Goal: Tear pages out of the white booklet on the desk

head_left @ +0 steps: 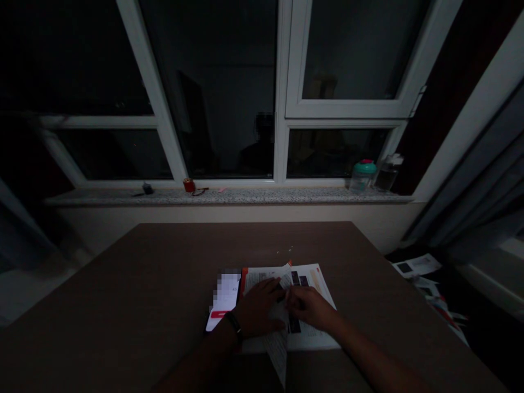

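In the lower centre of the frame, an open booklet [313, 334] lies on the brown surface [164, 273], a folded page [279, 355] standing out from its middle and narrowing to a point past the booklet's lower edge. The left hand [258, 308] rests palm down across the booklet's left part, its grip open and fingers spread; a dark band [234, 325] circles its wrist. The right hand [308, 307], just beside it, has its fingers curled in at the folded page's edge; whether its grip pinches the paper I cannot tell. A phone [226, 297] with a lit screen lies left of the booklet. At upper right, a teal-lidded bottle [362, 177] stands on the speckled windowsill [254, 195].
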Available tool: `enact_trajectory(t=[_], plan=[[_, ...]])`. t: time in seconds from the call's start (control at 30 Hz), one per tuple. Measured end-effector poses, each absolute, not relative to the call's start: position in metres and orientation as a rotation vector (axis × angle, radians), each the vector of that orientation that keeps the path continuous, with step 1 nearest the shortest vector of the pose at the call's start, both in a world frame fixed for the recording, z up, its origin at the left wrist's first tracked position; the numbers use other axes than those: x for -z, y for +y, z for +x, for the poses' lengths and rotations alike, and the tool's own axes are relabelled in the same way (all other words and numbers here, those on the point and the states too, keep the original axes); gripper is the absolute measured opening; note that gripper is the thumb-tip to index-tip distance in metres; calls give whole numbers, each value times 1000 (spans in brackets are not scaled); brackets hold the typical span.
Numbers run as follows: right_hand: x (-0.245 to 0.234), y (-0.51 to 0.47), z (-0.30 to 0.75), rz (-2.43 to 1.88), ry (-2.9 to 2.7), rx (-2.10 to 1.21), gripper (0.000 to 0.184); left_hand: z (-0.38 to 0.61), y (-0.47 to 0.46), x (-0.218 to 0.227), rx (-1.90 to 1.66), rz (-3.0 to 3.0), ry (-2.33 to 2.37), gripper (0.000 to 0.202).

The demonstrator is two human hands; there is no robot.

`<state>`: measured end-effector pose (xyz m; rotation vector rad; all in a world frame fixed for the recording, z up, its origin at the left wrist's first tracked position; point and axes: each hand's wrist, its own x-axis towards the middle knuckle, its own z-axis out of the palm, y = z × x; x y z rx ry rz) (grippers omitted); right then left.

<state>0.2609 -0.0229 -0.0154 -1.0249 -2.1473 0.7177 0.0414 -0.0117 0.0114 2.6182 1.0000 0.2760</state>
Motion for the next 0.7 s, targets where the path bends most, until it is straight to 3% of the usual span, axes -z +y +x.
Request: enact_trajectory(t=[0.27,0.7], plan=[[23,-3,266,-1146,-1977,-632,10,50,-9,-5,-434,2643,1143,52],[18,-13,262,-1090,-2084,-732,10,44,-9,4,-411,2701,1058,63]])
